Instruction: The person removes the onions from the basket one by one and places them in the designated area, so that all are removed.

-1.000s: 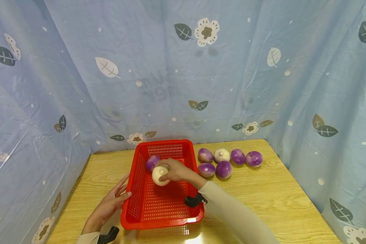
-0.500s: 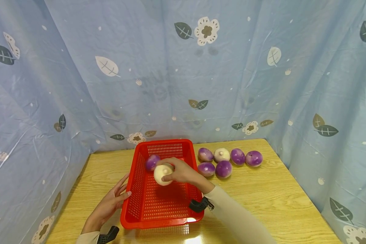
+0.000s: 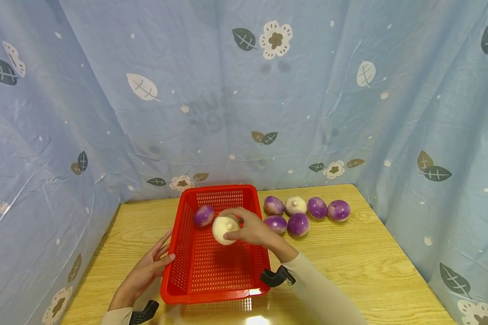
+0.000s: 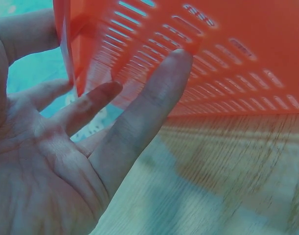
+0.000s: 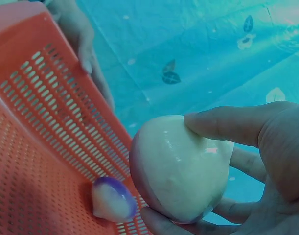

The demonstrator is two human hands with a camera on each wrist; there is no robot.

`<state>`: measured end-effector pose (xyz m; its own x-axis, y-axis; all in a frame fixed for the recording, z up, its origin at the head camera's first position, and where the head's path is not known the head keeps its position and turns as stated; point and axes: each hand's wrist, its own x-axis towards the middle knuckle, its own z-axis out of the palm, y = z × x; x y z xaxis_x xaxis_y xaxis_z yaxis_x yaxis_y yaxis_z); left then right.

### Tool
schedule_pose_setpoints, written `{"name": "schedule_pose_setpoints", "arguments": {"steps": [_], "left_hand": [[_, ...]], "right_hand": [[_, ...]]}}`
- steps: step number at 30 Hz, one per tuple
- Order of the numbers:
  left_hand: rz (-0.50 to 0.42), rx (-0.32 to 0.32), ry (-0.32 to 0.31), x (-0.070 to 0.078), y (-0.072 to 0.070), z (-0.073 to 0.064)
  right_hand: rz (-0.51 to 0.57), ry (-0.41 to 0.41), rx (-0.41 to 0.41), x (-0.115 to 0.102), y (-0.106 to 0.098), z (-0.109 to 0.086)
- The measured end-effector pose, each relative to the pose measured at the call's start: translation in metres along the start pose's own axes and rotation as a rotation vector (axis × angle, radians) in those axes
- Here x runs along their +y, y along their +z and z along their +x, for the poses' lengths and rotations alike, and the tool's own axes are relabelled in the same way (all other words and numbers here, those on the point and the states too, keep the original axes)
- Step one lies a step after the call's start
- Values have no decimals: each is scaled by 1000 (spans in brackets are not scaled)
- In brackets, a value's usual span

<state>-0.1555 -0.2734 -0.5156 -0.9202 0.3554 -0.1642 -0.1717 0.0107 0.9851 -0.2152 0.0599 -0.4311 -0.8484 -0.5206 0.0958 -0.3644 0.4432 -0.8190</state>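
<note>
My right hand (image 3: 250,228) grips a white and purple turnip (image 3: 224,231) above the floor of the red plastic basket (image 3: 217,299). In the right wrist view the thumb lies over the pale top of this turnip (image 5: 181,169), with the other fingers around its far side and underneath. Another purple turnip (image 3: 204,216) lies in the basket's back left corner. At the basket's left side is my left hand (image 3: 146,268). Its thumb rests on the rim, and its nearly straight fingers (image 4: 154,98) lie along the outside of the perforated wall.
To the right of the basket several more turnips (image 3: 298,225) lie grouped on the wooden table (image 3: 362,257), most purple side up and one pale side up (image 3: 295,206). Patterned blue cloth (image 3: 211,104) hangs behind the table and along both sides.
The right hand has moved a little to the right with the turnip, away from the turnip in the basket's corner. The left hand and basket have stayed in place.
</note>
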Motion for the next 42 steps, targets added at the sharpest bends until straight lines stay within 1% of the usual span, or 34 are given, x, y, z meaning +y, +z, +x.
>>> {"name": "schedule_pose_setpoints", "arguments": {"steps": [7, 10, 16, 19, 23, 26, 30, 36, 39, 42], "left_hand": [[2, 24, -2, 1, 0, 0], [-5, 21, 0, 0, 0, 1], [-3, 17, -4, 1, 0, 0], [3, 22, -5, 1, 1, -1], [5, 24, -4, 2, 1, 0], [6, 24, -6, 1, 0, 0], [7, 25, -9, 1, 1, 0], [4, 24, -7, 2, 1, 0], [3, 20, -5, 1, 0, 1], [5, 23, -6, 1, 0, 1]], "right_hand": [[60, -8, 16, 3, -13, -5], [72, -8, 26, 5, -20, -9], [57, -18, 66, 16, -31, -15], [61, 1, 81, 22, -36, -16], [121, 42, 90, 30, -43, -19], [142, 65, 109, 36, -49, -23], [133, 87, 143, 43, -58, -29], [217, 153, 158, 53, -68, -38], [205, 167, 187, 59, -73, -42], [157, 157, 219, 65, -77, -46]]}}
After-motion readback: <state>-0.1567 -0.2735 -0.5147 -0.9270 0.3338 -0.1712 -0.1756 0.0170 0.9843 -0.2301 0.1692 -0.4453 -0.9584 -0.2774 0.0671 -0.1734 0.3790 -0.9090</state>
